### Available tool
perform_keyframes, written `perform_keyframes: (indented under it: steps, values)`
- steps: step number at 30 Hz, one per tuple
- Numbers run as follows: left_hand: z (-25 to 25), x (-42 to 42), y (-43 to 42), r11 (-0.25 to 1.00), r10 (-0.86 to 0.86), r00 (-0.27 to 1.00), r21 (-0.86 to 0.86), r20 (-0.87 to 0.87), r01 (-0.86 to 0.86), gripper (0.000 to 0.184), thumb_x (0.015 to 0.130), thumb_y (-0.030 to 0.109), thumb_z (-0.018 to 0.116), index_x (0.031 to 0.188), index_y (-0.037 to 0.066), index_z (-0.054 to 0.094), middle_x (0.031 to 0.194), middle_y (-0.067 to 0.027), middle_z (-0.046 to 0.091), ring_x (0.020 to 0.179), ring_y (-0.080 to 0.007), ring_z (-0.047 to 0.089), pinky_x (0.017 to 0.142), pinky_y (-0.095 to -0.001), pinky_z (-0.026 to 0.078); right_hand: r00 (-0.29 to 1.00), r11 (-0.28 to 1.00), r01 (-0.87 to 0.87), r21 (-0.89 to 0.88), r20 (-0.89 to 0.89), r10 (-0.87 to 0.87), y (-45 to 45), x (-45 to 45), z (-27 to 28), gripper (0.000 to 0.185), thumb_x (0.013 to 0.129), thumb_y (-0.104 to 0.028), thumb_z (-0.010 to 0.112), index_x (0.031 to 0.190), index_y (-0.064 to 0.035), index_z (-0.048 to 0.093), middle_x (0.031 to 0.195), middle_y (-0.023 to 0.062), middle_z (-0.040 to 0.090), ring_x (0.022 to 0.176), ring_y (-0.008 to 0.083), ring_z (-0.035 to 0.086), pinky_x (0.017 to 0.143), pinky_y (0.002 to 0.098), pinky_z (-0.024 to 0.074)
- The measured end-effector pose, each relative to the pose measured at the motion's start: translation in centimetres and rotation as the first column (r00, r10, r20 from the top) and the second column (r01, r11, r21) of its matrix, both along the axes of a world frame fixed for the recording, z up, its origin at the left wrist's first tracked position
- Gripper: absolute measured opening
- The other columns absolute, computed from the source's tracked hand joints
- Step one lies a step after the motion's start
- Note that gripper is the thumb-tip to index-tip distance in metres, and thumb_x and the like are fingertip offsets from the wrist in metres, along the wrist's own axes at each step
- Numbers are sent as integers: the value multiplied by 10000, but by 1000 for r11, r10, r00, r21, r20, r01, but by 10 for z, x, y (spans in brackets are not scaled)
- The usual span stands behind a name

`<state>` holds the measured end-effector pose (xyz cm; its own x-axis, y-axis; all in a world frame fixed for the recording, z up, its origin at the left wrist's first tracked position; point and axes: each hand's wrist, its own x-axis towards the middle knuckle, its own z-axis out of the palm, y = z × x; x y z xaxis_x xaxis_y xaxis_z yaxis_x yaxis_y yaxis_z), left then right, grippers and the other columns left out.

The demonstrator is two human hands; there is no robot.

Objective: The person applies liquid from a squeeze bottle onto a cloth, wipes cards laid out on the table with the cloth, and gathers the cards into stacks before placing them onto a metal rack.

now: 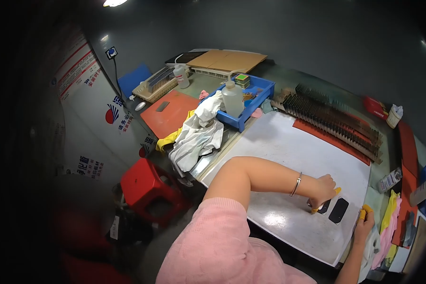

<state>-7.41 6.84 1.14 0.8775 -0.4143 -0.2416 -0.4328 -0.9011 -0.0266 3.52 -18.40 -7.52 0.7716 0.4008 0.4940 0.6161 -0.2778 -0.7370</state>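
My left hand (323, 190), with a bracelet at the wrist and yellow finger cots, reaches across the white work sheet (279, 199). Its thumb and fingers are bent around a dark phone-shaped glass panel (324, 207), partly covered by the hand. Just right of it a second dark panel (338, 210) with rounded corners lies flat on the sheet. My right hand (366, 218) is at the sheet's right edge beside a pale cloth (371, 246). Its yellow-cotted fingers are curled together, and whatever lies between them is hidden.
A slotted rack (331, 123) stands on an orange mat at the back. A blue tray (244, 124) carries a clear bottle (232, 99). White cloths (199, 137) hang at the left edge, near a red stool (149, 189). A can (389, 181) and coloured cloths (388, 227) are on the right.
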Motion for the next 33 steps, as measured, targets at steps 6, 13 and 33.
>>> perform_keyframes:
  steps: [6, 13, 33]
  values:
    - [5, -40, 45, 986, 82, 997, -146, -1, -81, 517, 558, 322, 757, 930, -7, 616, 948, -150, 536, 914, -256, 492, 815, -321, 308, 996, 993, 57, -99, 67, -51, 1, -1, -1, 165, 827, 1, 458, 958, 43, 551, 835, 132, 561, 764, 211, 549, 712, 283, 432]
    - [0, -75, 94, 983, 147, 987, -119, 61, -139, 856, 506, 371, 800, 1163, -60, 461, 1133, -241, 465, 942, -299, 531, 838, -348, 327, 938, 954, 151, -258, 343, -55, 12, -12, 7, 175, 839, -26, 472, 980, 32, 557, 879, 172, 573, 796, 304, 551, 721, 336, 436]
    - [-19, -128, 123, 816, 464, 880, -436, 102, -380, 968, 549, 324, 777, 1318, -1, 287, 1305, -175, 366, 1268, -315, 272, 1039, -503, 110, 781, 554, 624, -551, 434, -448, -51, -30, 87, 412, 758, -276, 636, 1112, -85, 548, 923, 138, 550, 826, 296, 540, 703, 363, 434]
